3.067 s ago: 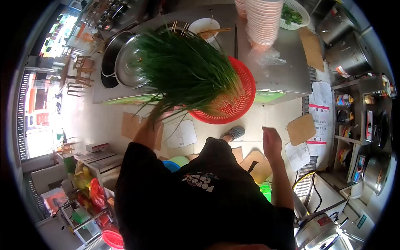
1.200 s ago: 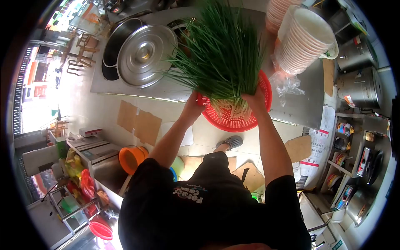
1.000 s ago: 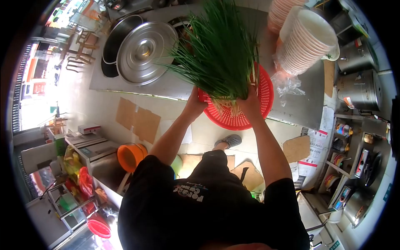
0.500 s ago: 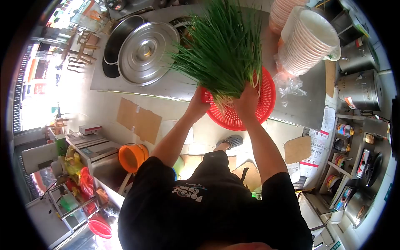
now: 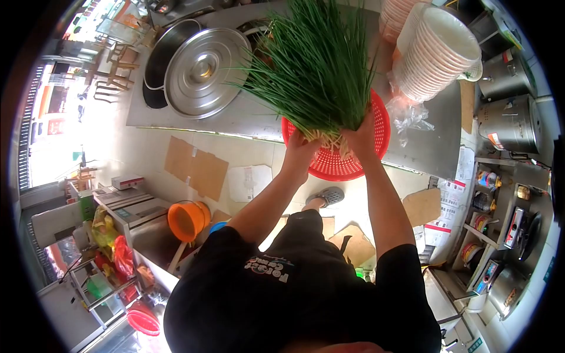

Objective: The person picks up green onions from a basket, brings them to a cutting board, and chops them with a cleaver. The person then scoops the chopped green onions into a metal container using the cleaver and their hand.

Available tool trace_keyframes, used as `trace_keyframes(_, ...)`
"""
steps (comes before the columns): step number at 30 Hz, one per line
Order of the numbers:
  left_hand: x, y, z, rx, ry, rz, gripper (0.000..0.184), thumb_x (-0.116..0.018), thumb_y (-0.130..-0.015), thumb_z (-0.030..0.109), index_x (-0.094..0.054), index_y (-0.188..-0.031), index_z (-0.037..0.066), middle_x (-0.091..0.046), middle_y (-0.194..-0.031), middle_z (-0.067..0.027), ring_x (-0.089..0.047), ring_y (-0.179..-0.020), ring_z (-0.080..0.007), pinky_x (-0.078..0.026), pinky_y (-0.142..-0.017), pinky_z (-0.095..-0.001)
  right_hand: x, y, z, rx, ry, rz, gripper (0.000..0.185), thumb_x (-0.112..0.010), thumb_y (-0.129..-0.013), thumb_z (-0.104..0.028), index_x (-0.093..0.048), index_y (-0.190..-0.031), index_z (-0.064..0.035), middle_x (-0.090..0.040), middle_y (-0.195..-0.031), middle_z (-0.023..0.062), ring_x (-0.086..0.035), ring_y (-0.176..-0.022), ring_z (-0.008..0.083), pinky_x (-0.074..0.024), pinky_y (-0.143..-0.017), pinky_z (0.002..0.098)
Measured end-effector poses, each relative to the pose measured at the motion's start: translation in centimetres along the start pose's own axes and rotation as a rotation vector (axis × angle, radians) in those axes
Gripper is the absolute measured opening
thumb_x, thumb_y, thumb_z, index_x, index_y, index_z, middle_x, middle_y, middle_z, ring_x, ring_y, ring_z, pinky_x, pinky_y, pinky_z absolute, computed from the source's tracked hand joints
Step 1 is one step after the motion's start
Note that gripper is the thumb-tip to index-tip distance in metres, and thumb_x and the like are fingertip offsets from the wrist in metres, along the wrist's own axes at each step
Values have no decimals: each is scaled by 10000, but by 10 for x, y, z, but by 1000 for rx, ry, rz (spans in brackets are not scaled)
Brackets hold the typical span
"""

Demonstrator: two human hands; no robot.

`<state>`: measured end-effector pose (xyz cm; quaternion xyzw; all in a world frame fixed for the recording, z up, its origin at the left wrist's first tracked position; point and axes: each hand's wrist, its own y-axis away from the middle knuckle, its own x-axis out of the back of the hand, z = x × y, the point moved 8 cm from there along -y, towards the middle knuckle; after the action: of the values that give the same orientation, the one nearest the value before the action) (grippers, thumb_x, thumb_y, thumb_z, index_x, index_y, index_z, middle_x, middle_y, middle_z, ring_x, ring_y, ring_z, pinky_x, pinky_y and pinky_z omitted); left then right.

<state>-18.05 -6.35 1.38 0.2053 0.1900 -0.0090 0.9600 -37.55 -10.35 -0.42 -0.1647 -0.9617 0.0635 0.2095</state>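
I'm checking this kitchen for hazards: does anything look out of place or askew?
Yes. The red colander overhangs the counter, looking precarious under the green stalks. The metal lid overlaps the pot, leaving it partly uncovered. Flattened cardboard lies on the floor, a possible trip hazard.

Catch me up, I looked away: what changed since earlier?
The greens swung right, uncovering most of the metal lid. The right hand, initially free, now grips them; the left hand moved from the red basket's rim onto their pale ends. The cup stack stayed.
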Motion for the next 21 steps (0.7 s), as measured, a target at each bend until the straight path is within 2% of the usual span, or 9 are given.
trace_keyframes(2,-2,-15,-11,-62,-4,39,480,-589,-851,-34,-487,-1319,-10,-611,-1236,-104,-581,-1127,-203,-451,-971,-339,-3,-3,8,-27,-87,-66,945,-757,-606,-45,-326,-1443,29,-412,-1417,247,-430,-1312,381,-367,-1086,439)
trace_keyframes(5,9,-30,-20,-97,30,118,484,-605,-838,-41,-487,-1306,-8,-620,-1194,-115,-588,-1111,-213,-468,-950,-347,-2,-4,16,117,101,32,966,-775,-588,-26,-328,-1442,19,-469,-1372,207,-476,-1271,356,-386,-1077,415)
trace_keyframes(7,11,-33,-21,-69,67,155,476,-612,-832,-47,-495,-1291,-4,-623,-1175,-118,-590,-1107,-216,-475,-941,-352,-12,-11,38,-105,-278,-73,852,-758,-614,-17,-399,-1385,31,-485,-1359,217,-493,-1253,366,-414,-1043,421)
trace_keyframes(10,6,-31,-26,31,117,127,464,-611,-826,-57,-500,-1272,5,-623,-1148,-118,-595,-1096,-223,-488,-928,-360,-7,-16,37,-172,-534,-121,806,-758,-620,-22,-448,-1363,32,-559,-1304,184,-547,-1205,318,-435,-1014,386)
trace_keyframes(11,5,-32,-26,7,125,122,471,-608,-827,-62,-495,-1278,9,-620,-1154,-117,-595,-1100,-223,-487,-934,-358,-3,-19,35,-174,-535,-121,806,-758,-620,-22,-448,-1363,32,-559,-1304,184,-547,-1205,318,-435,-1014,386)
trace_keyframes(13,3,-35,-26,-20,131,116,477,-606,-827,-66,-489,-1283,13,-616,-1160,-117,-594,-1104,-224,-486,-939,-356,-14,-17,42,-404,-522,-351,767,-753,-630,-24,-480,-1345,34,-621,-1233,171,-598,-1144,299,-460,-989,363)
trace_keyframes(16,-4,-37,-24,-91,153,77,583,-636,-813,-90,-444,-1346,46,-562,-1263,-99,-561,-1168,-214,-498,-949,-339,-8,-12,31,-367,-490,-324,728,-744,-639,-17,-511,-1328,12,-658,-1183,160,-626,-1102,280,-472,-969,352)
trace_keyframes(18,-9,-33,-19,-151,-62,98,596,-644,-804,-95,-437,-1346,41,-549,-1267,-102,-557,-1174,-212,-496,-955,-325,-4,-3,11,-283,-403,-282,724,-743,-655,-29,-503,-1338,0,-661,-1178,156,-630,-1101,280,-479,-961,360)
trace_keyframes(21,-16,-29,-23,-262,17,50,488,-622,-826,-91,-481,-1277,32,-607,-1197,-85,-594,-1106,-213,-477,-951,-335,-6,13,-13,-161,-235,-228,740,-747,-689,-36,-464,-1372,-5,-646,-1195,154,-617,-1126,273,-485,-958,365)
